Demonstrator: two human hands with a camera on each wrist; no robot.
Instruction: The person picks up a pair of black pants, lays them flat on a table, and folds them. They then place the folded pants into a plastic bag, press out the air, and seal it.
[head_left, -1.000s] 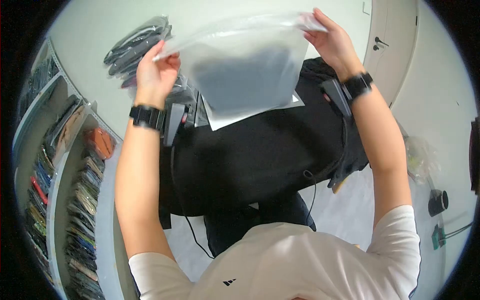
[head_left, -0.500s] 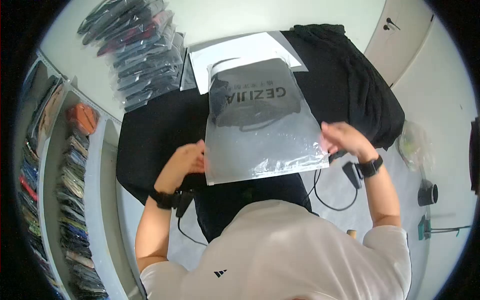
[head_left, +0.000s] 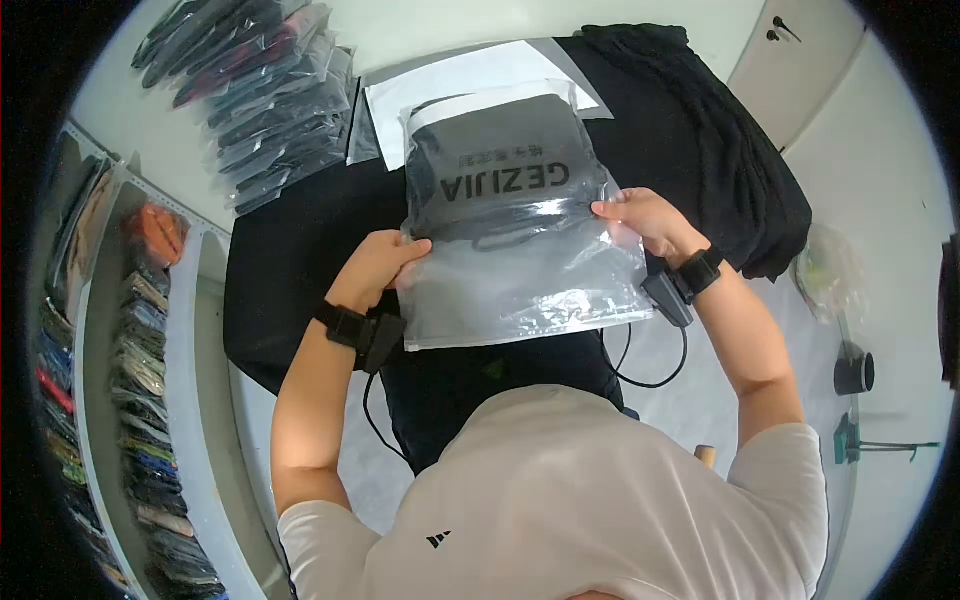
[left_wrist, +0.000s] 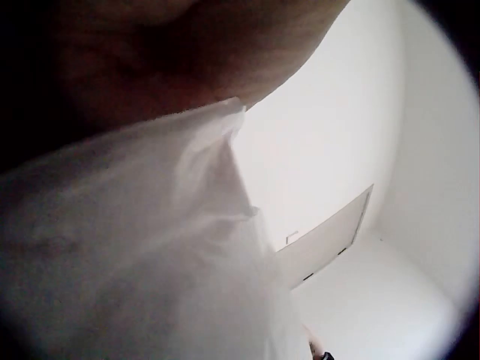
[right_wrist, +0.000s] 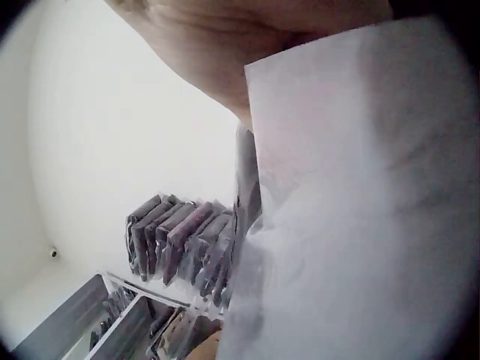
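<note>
A translucent plastic garment bag (head_left: 520,280) printed GEZIJIA holds a dark folded garment (head_left: 500,215) in its far half. The lettering reads upside down from the wearer's side. My left hand (head_left: 375,268) pinches the bag's left edge, thumb on top. On the opposite edge, my right hand (head_left: 650,222) does the same, a little farther up. In both wrist views the whitish plastic hangs below a palm, and the fingertips are hidden. The near end of the bag lies flat and reaches past the table's front edge.
White sheets (head_left: 480,65) lie behind the bag on the black-covered table (head_left: 290,290). A pile of bagged garments (head_left: 270,120) stands at the back left. Crumpled black cloth (head_left: 690,110) covers the right side. Shelves (head_left: 150,400) of packed clothes run along the left; cables trail from both wrist cameras.
The bag came down from being held up at the far side to lying near the body. Both hands then slid from its near corners up the sides and took hold of the edges.
</note>
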